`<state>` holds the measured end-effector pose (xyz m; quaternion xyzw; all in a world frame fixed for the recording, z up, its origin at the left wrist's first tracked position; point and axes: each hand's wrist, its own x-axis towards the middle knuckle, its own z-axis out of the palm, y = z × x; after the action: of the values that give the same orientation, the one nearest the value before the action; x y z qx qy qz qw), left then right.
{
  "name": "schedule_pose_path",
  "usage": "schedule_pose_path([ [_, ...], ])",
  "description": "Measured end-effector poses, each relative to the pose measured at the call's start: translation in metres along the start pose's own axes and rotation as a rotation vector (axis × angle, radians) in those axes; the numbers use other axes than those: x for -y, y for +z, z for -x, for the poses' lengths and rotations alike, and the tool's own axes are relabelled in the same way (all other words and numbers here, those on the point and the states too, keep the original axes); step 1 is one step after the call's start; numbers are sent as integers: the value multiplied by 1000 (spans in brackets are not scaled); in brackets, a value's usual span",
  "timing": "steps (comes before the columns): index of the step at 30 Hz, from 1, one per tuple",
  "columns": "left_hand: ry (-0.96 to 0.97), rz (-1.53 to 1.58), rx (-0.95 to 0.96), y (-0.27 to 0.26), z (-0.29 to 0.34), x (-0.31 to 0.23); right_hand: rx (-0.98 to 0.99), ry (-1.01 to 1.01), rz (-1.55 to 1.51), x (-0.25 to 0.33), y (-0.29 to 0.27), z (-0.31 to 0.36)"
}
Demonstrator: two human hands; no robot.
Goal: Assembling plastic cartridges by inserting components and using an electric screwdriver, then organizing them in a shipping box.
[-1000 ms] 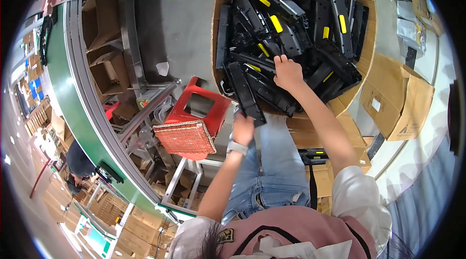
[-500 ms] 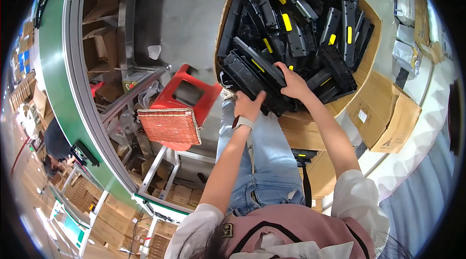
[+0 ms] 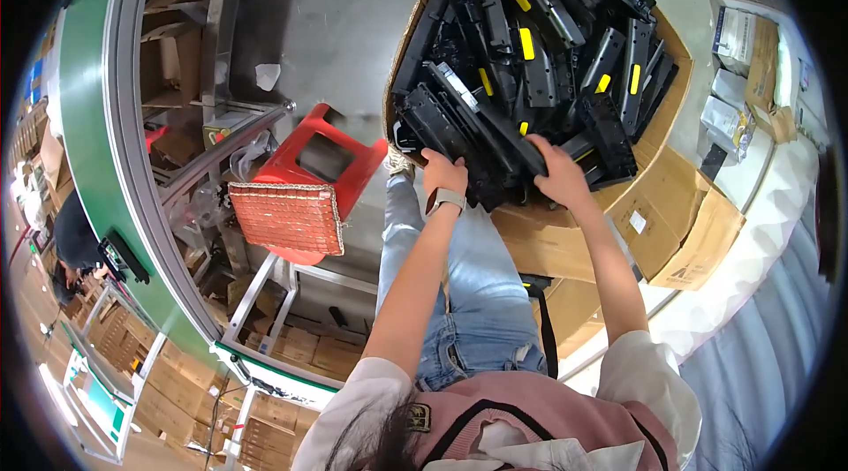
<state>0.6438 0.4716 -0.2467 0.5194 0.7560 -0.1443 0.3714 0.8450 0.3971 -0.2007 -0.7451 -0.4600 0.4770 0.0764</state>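
Observation:
A large cardboard box at the top middle holds a heap of black printer toner cartridges, several with yellow strips. My right hand is closed on the near end of a long black toner cartridge, which lies slanted across the heap and has a pale label toward its far end. Beside it, toward the left, sits a wider toner cartridge. My left hand grips the near end of that wider one at the box's near left side; its fingertips are partly hidden.
A red plastic stool with a woven reddish pad stands left of my legs. Beyond it runs a green-topped workbench with a metal frame. An opened carton lies right of the box. A person is at far left.
The long toner cartridge has rolled over: its yellow strip is out of sight and a pale label shows. My right hand has shifted slightly right and nearer. The whole view has moved a little.

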Motion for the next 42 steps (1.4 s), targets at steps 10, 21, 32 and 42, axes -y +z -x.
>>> schedule_pose_path([
  [10, 73, 259, -53, 14, -12, 18, 110, 69, -345, 12, 4, -110],
  [21, -306, 1362, 322, 21, -32, 40, 118, 75, -392, -11, 54, -80],
  [32, -412, 1523, 828, -6, -24, 35, 322, 33, -420, -17, 53, -80],
  [42, -395, 1541, 976, -9, -25, 50, 334, 60, -339, 27, 44, -69],
])
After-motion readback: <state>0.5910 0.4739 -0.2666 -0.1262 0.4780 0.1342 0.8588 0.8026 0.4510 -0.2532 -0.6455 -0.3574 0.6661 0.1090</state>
